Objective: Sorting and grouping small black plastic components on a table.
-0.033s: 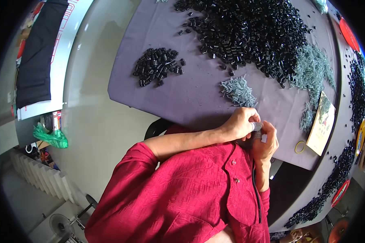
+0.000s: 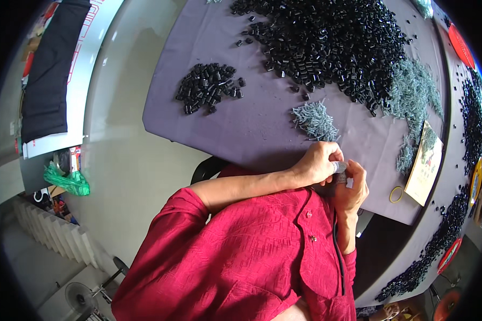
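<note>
My left hand (image 2: 317,163) and my right hand (image 2: 352,190) meet at the table's near edge, just in front of my red shirt. Thumbs and fingers are pinched together on both; grey wraps cover some fingertips. Whatever lies between them is too small or hidden to make out. Just beyond my left hand is a little heap of thin silver screw-like pieces (image 2: 315,121). A small pile of short black plastic pieces (image 2: 206,88) lies farther left. The large black pile (image 2: 332,45) spreads across the far side, with a bigger silver heap (image 2: 414,91) at its right.
The grey-purple cloth (image 2: 241,128) covers the table. At right lie a printed card (image 2: 424,166) and a yellow ring (image 2: 396,194). Another table (image 2: 452,160) with black pieces stands beyond. A green plastic bag (image 2: 67,179) and a fan (image 2: 81,296) are at left.
</note>
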The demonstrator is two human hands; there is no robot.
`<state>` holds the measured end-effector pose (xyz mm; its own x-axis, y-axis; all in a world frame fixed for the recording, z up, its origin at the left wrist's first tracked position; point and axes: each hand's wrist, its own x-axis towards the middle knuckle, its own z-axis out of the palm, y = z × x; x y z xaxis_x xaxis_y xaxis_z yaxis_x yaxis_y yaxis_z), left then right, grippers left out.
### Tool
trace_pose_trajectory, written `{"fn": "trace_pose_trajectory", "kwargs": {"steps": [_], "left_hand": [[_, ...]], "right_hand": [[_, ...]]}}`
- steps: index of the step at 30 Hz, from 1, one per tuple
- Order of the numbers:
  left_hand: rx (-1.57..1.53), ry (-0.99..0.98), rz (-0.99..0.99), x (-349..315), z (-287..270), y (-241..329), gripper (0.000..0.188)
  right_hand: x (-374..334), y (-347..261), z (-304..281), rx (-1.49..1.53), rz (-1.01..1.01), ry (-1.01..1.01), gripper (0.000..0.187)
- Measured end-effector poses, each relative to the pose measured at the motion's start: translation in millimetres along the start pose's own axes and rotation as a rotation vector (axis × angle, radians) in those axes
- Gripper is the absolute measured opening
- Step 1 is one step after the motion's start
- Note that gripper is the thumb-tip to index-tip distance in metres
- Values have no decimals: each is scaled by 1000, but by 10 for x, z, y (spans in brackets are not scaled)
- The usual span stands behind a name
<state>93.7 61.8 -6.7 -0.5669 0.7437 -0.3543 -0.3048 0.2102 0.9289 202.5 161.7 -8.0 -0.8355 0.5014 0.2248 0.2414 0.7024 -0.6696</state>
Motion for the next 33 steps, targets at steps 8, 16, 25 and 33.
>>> {"fn": "trace_pose_trajectory", "kwargs": {"steps": [8,16,25,33], "left_hand": [[-1,-26,-45,-27,11,40,3],[2,-34,-96,-13,-10,64,6],[284,55,278,-22,-13,-47,13],[744,460,340,-143,-1146,269,15]], "right_hand": [[24,73,-28,23,-95,18,29],[92,51,0,-55,-160,-58,21],[180,73,-100,48,-13,-147,23],[606,77,-89,131,65,-76,29]]}}
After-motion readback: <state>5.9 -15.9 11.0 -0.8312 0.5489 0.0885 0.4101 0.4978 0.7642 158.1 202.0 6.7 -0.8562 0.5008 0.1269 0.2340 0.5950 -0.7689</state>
